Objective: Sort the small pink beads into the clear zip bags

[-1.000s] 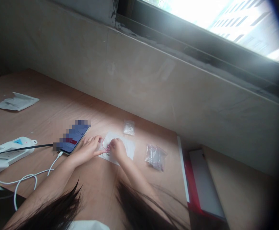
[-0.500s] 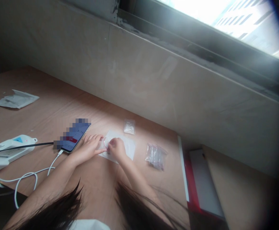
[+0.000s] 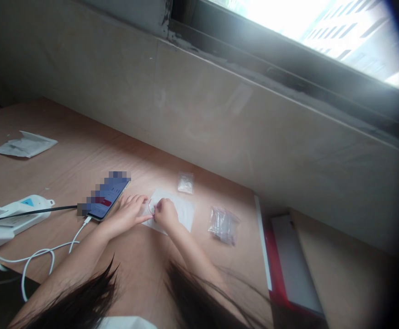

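A white sheet (image 3: 182,208), paper-like, lies on the wooden table beneath my hands. On its left part is a thin, curved red strand (image 3: 149,204). My left hand (image 3: 130,211) rests at the sheet's left edge, fingers stretched out and thumb apart, holding nothing that I can see. From the other side, my right hand (image 3: 166,214) is closed in a pinch by the lower end of the strand. Whatever its fingertips grip is too small to make out. The thumb of my left hand points towards those fingertips.
Right of the sheet lies a clear bag of purplish pieces (image 3: 224,225); behind it, a small clear packet (image 3: 185,183). A phone (image 3: 107,201) with a white cable (image 3: 74,240), a power strip (image 3: 17,218) and a crumpled white wrapper (image 3: 26,144) are leftward. A wall runs behind the table.
My right hand's fingers have shifted slightly at the pinch, while my left hand stays in place. The whole view has moved a little.
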Demonstrator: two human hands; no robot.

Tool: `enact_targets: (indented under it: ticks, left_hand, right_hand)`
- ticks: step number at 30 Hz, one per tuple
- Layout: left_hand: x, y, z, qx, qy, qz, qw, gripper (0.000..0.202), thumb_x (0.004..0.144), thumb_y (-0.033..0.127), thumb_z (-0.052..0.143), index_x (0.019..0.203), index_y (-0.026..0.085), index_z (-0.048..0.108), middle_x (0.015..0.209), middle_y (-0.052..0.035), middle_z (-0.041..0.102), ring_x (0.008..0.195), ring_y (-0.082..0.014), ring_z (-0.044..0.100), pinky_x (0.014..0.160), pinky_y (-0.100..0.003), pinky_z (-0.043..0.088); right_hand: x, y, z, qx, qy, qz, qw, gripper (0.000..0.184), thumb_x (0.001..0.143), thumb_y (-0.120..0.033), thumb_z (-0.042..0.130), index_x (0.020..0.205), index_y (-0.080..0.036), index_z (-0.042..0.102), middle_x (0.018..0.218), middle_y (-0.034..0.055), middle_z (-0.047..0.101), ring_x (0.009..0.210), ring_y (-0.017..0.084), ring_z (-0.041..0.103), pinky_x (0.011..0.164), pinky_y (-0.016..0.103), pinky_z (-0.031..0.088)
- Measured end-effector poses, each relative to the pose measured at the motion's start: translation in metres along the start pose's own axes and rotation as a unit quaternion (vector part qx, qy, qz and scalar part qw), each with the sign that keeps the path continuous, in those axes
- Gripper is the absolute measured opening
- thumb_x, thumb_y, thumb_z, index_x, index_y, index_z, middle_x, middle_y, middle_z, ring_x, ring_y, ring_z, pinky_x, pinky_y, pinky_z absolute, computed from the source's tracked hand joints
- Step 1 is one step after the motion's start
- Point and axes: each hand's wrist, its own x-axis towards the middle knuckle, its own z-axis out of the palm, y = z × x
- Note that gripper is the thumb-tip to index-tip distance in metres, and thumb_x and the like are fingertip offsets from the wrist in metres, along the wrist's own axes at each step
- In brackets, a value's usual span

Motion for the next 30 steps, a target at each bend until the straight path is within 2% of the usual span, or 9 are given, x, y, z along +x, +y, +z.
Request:
enact_targets:
  ticks: [3, 7, 12, 14, 17, 19, 23, 27, 30]
  left_hand:
    - [-0.001, -0.002, 0.001, -0.003, 0.0, -0.005, 1.0, 0.041, 0.069, 0.046, 0.052, 0.1, 0.019, 0.046, 0.103, -0.0068, 0.055, 0.097, -0.0231, 0.047, 0.085, -0.034, 0.03]
    - [0.0, 0.002, -0.001, -0.002, -0.014, -0.014, 1.0, 0.041, 0.068, 0.045, 0.053, 0.099, 0.018, 0.047, 0.102, -0.0073, 0.056, 0.097, -0.0238, 0.048, 0.084, -0.035, 0.031]
    - [0.001, 0.012, -0.007, 0.006, -0.025, -0.032, 0.999, 0.042, 0.069, 0.045, 0.051, 0.1, 0.017, 0.048, 0.104, -0.0093, 0.055, 0.099, -0.025, 0.048, 0.085, -0.036, 0.03]
    - [0.0, 0.013, -0.008, 0.006, -0.022, -0.032, 0.999, 0.042, 0.069, 0.045, 0.052, 0.1, 0.017, 0.047, 0.105, -0.0095, 0.055, 0.099, -0.0252, 0.047, 0.085, -0.036, 0.03]
    - [-0.002, 0.007, -0.005, -0.002, -0.014, -0.023, 1.0, 0.04, 0.068, 0.044, 0.053, 0.098, 0.018, 0.048, 0.102, -0.008, 0.056, 0.097, -0.0242, 0.048, 0.084, -0.035, 0.031]
    - [-0.003, 0.001, -0.002, -0.009, -0.009, -0.016, 1.0, 0.039, 0.068, 0.044, 0.052, 0.097, 0.018, 0.048, 0.101, -0.0071, 0.056, 0.096, -0.0233, 0.048, 0.083, -0.035, 0.031]
    - [-0.005, -0.005, 0.002, -0.007, -0.005, -0.016, 1.0, 0.039, 0.069, 0.044, 0.052, 0.097, 0.018, 0.047, 0.102, -0.0077, 0.056, 0.097, -0.0236, 0.047, 0.084, -0.035, 0.03]
    - [-0.005, -0.004, 0.002, -0.01, -0.008, -0.023, 1.0, 0.04, 0.068, 0.045, 0.052, 0.098, 0.018, 0.048, 0.099, -0.0069, 0.057, 0.094, -0.0234, 0.049, 0.082, -0.035, 0.031]
    - [-0.005, -0.002, 0.001, -0.009, -0.012, -0.019, 1.0, 0.04, 0.068, 0.045, 0.052, 0.098, 0.019, 0.048, 0.098, -0.0063, 0.056, 0.093, -0.0232, 0.049, 0.081, -0.035, 0.032]
  right_hand:
    - [0.001, 0.0, -0.001, -0.004, 0.01, 0.004, 1.0, 0.009, 0.07, -0.019, 0.047, 0.068, -0.013, 0.053, 0.072, 0.0083, 0.056, 0.066, 0.015, 0.049, 0.057, 0.024, 0.034]
    - [-0.002, -0.003, -0.015, 0.057, 0.008, 0.017, 0.998, 0.007, 0.068, -0.018, 0.048, 0.066, -0.014, 0.053, 0.065, 0.0046, 0.056, 0.058, 0.012, 0.049, 0.053, 0.022, 0.034]
    - [-0.007, -0.011, -0.031, 0.147, -0.017, -0.052, 0.988, 0.011, 0.07, -0.021, 0.046, 0.073, -0.016, 0.055, 0.069, 0.0009, 0.057, 0.056, 0.01, 0.049, 0.055, 0.021, 0.036]
    - [-0.006, -0.01, -0.03, 0.129, 0.0, -0.05, 0.99, 0.01, 0.069, -0.02, 0.046, 0.072, -0.016, 0.055, 0.069, 0.0015, 0.057, 0.061, 0.011, 0.05, 0.058, 0.022, 0.036]
    - [0.0, -0.007, -0.02, 0.057, 0.026, -0.006, 0.998, 0.009, 0.067, -0.019, 0.048, 0.07, -0.015, 0.055, 0.069, 0.0045, 0.057, 0.067, 0.014, 0.05, 0.06, 0.024, 0.036]
    - [0.004, -0.004, -0.012, 0.015, 0.021, 0.01, 1.0, 0.01, 0.067, -0.022, 0.049, 0.07, -0.014, 0.056, 0.071, 0.0068, 0.057, 0.067, 0.015, 0.05, 0.06, 0.025, 0.036]
    - [0.007, -0.004, -0.001, -0.039, 0.017, 0.002, 0.999, 0.011, 0.067, -0.022, 0.05, 0.072, -0.014, 0.056, 0.076, 0.0101, 0.058, 0.07, 0.018, 0.052, 0.059, 0.026, 0.035]
    - [0.009, -0.006, 0.001, -0.058, 0.011, 0.006, 0.998, 0.011, 0.069, -0.018, 0.047, 0.068, -0.014, 0.058, 0.071, 0.0111, 0.06, 0.067, 0.018, 0.053, 0.057, 0.026, 0.035]
    - [0.009, -0.007, -0.005, -0.053, 0.001, 0.041, 0.998, 0.011, 0.069, -0.018, 0.049, 0.063, -0.014, 0.058, 0.066, 0.0109, 0.06, 0.063, 0.018, 0.054, 0.054, 0.025, 0.035]
